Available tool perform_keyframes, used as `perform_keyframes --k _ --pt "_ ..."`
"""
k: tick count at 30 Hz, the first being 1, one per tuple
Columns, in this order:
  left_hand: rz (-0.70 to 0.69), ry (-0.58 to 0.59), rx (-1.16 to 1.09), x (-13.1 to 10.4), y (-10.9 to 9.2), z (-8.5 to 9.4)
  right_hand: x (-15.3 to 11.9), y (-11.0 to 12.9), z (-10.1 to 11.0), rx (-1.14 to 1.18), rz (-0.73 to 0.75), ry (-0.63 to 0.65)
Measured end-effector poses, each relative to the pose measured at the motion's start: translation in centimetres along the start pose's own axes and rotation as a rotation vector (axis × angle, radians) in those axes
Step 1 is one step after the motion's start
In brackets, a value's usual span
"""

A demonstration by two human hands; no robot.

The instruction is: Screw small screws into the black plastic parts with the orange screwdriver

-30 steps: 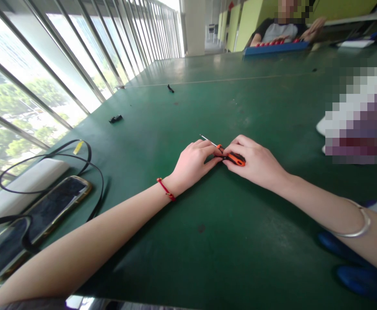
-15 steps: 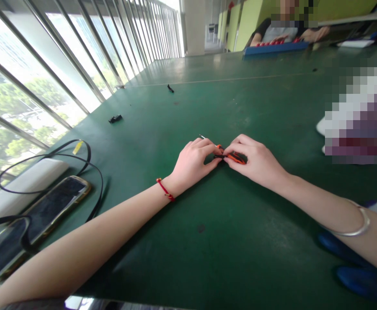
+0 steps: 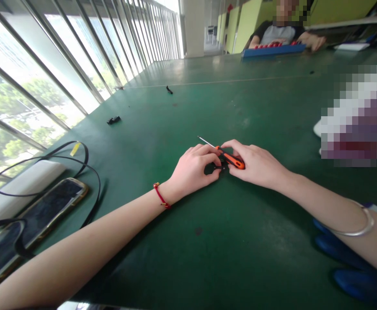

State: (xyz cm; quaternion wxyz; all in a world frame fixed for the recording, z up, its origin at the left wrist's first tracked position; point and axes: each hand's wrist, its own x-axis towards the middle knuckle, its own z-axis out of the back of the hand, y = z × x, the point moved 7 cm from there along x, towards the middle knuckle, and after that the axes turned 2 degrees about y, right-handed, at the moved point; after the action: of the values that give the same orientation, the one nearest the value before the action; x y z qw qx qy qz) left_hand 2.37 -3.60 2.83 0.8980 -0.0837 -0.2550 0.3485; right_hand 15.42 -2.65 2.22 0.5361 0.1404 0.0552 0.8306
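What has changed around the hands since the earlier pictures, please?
The fingers of the right hand have spread and drawn back from the left hand, showing more of the orange screwdriver than half a second ago; they seem to have let go of the small black piece. The left hand still holds that piece, the right hand the screwdriver; the phone lies where it did.

The left hand (image 3: 193, 167) partly hid a small black piece (image 3: 219, 167); the view's left edge cut off the phone (image 3: 55, 201).

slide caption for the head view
Left hand pinches a small black part, right hand holds an orange-and-black screwdriver, over a green table.
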Motion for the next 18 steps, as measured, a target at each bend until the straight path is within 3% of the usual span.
perform_keyframes --k 3,5,10,11,15,18 --pt "0.028 0.024 -0.014 0.1 0.4 -0.3 -0.1 0.1 0.7 0.079 0.017 -0.074" --pt "0.041 0.039 -0.032 0.1 0.6 -0.4 -0.3 -0.1 1.9 0.195 0.02 -0.2" --pt "0.064 0.056 -0.068 0.2 0.8 -0.6 -0.1 -2.0 7.3 0.55 0.024 -0.62" --pt "0.066 0.056 -0.072 0.2 0.8 -0.6 0.3 -2.2 8.4 0.62 0.047 -0.653" --pt "0.075 0.035 -0.072 0.3 1.0 -0.6 1.5 -2.7 12.9 0.588 0.076 -0.852" --pt "0.095 0.016 -0.075 0.2 1.2 -0.6 2.2 -2.7 13.4 0.526 0.04 -0.852"
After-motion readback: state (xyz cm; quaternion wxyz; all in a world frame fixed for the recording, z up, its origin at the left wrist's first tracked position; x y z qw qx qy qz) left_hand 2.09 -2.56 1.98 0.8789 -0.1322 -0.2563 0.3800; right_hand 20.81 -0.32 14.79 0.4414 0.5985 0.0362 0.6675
